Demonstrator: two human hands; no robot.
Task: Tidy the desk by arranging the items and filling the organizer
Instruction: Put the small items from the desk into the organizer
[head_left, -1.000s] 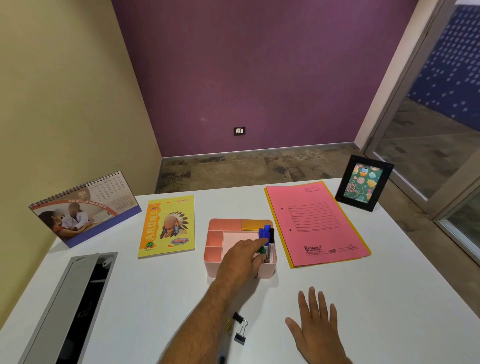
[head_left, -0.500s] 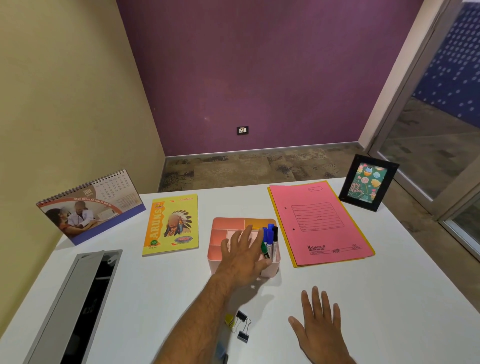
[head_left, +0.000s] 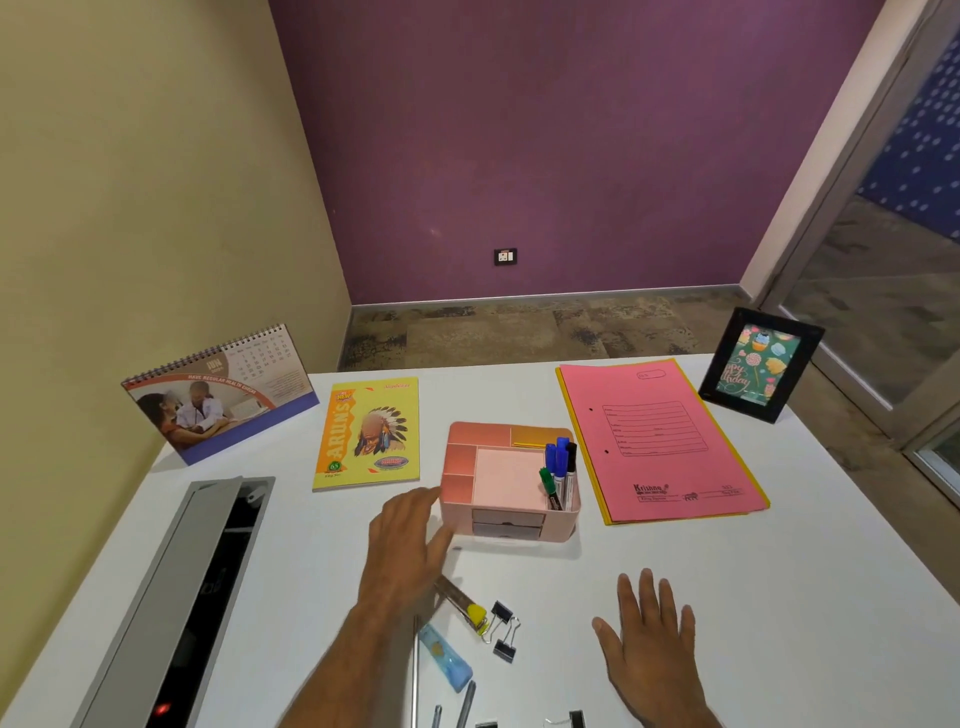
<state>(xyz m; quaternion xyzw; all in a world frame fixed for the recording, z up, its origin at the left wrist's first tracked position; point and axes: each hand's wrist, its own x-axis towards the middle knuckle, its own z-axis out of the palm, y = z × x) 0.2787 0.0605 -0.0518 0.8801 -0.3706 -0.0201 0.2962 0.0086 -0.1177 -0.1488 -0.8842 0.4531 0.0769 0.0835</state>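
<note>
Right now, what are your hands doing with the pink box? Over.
Left hand open, empty, beside the organizer. Right hand flat on the desk. Markers already in the organizer. Binder clips and stapler not yet put away.

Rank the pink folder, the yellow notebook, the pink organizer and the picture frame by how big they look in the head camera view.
1. Pink folder, clearly largest.
2. Pink organizer and yellow notebook look about alike; the organizer sits nearer, so no firm ranking.
3. Picture frame, smallest, but it stands farthest away.
</note>
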